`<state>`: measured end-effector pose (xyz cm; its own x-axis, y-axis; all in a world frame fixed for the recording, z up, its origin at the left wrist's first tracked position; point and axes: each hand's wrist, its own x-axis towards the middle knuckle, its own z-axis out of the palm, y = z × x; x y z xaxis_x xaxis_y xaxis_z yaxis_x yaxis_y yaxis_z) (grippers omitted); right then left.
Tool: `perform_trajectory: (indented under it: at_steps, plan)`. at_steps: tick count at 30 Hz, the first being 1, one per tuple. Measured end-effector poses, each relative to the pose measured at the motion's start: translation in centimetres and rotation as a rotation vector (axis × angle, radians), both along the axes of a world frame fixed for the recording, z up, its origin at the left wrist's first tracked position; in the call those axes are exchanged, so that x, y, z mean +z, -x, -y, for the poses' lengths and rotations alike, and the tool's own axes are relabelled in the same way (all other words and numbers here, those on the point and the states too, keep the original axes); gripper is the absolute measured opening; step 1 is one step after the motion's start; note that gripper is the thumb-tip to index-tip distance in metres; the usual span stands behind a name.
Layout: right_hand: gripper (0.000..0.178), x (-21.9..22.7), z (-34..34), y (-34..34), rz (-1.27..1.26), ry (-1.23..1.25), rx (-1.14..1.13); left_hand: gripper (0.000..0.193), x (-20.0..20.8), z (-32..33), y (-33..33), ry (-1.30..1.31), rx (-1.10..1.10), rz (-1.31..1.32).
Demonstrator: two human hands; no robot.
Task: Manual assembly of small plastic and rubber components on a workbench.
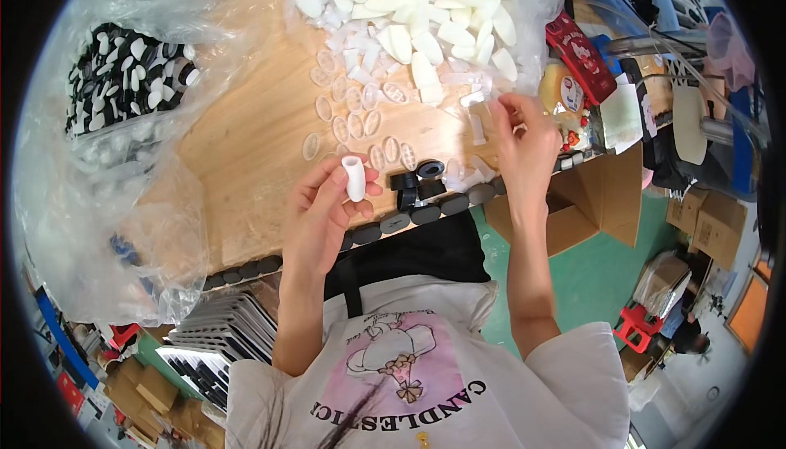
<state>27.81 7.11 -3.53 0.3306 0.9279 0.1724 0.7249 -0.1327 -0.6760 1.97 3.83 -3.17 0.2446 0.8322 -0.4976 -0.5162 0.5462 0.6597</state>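
Between the thumb and fingers of my left hand (321, 207) stands a small white hollow plastic shell (354, 180), its open end up. My right hand (524, 139) is off to the right, thumb and fingertips pinched together over small translucent strips (477, 128); whatever they hold, if anything, is too small to make out. Clear oval rings (341, 128) lie in loose rows on the wooden table (246, 154) beyond my left hand. Several black round caps (429, 170) are grouped between my hands near the front edge. A heap of cream-white pointed oval shells (426, 44) rises at the back.
At the left, a clear plastic bag (147, 195) holds many black and white small parts (131, 72). A red case (580, 58) and a yellow-labelled container (562, 89) stand to the right. Dark round pads (395, 223) line the table's front edge. An open cardboard box (602, 195) sits below.
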Motion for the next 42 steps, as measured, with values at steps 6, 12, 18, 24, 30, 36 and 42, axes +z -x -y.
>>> perform_trajectory:
  at_steps: [6,12,18,24,30,36,42]
  plan:
    - [0.024,-2.4,-1.7,0.1,0.078,0.058,-0.031,0.034,-0.7,2.0,-0.5,-0.151,0.034,-0.035]
    - [0.019,0.1,0.3,1.0,0.066,0.003,0.192,0.036,-1.4,2.5,0.9,-0.12,0.069,-0.021]
    - [0.025,0.3,2.8,2.0,-0.006,0.062,0.757,0.029,-1.4,2.8,0.8,-0.172,0.059,-0.206]
    - [0.03,1.6,2.6,3.3,-0.043,-0.054,0.678,0.029,-0.2,3.1,-0.8,-0.164,0.015,-0.28]
    - [0.022,1.1,6.6,3.1,-0.627,-0.01,0.46,0.033,1.1,1.9,-4.9,-0.262,-0.106,-0.246]
    - [0.021,1.3,6.7,2.3,-0.857,-0.023,0.028,0.03,-0.6,-2.7,-6.5,-1.144,-0.32,-1.278]
    - [0.015,2.3,6.8,2.2,-0.866,-0.034,0.016,0.024,1.0,-2.1,-5.6,-0.474,-0.174,-0.662]
